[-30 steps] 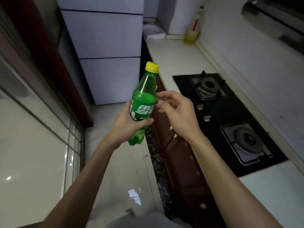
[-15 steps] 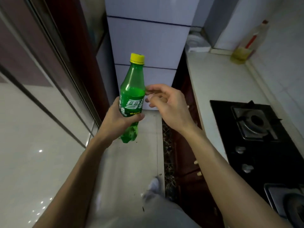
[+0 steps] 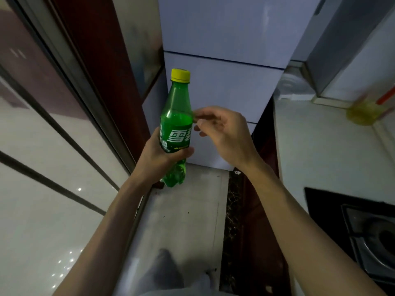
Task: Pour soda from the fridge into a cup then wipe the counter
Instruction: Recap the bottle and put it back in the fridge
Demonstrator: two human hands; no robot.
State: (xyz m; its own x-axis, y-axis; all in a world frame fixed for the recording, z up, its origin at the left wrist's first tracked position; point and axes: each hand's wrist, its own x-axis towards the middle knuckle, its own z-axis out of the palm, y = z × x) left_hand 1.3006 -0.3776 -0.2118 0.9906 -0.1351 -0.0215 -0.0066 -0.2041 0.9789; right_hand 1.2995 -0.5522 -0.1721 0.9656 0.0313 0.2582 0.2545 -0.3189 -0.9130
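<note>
A green soda bottle (image 3: 176, 124) is held upright in the air in front of the body, above the floor (image 3: 188, 210) and before the lower doors of the fridge (image 3: 224, 82). It is closed by a yellow cap (image 3: 180, 75), and a green label (image 3: 177, 138) with white characters is wrapped round its middle. The bottle is seen filled to about its shoulder.

The lower half of the bottle is gripped by the left hand (image 3: 160, 161): the thumb is laid across the front just under the label, and the fingers are wrapped round the back. The right hand (image 3: 224, 133) is raised just to the right of the bottle, level with the label and shoulder. Its fingers are loosely bent and pointed toward the bottle, and nothing is held in them. The foremost fingertip appears to reach the bottle's side, though contact cannot be confirmed from this angle.

The white fridge is shut, its doors divided by dark seams. To the right a pale counter (image 3: 320, 157) is seen, with dark reddish cabinet fronts (image 3: 265, 146) beneath it. A black gas hob (image 3: 320, 201) is set into the counter at the lower right. At the back of the counter a blurred container of yellow liquid (image 3: 361, 115) is stood by the wall. The left side is taken up by a dark-framed glass door (image 3: 42, 167).
</note>
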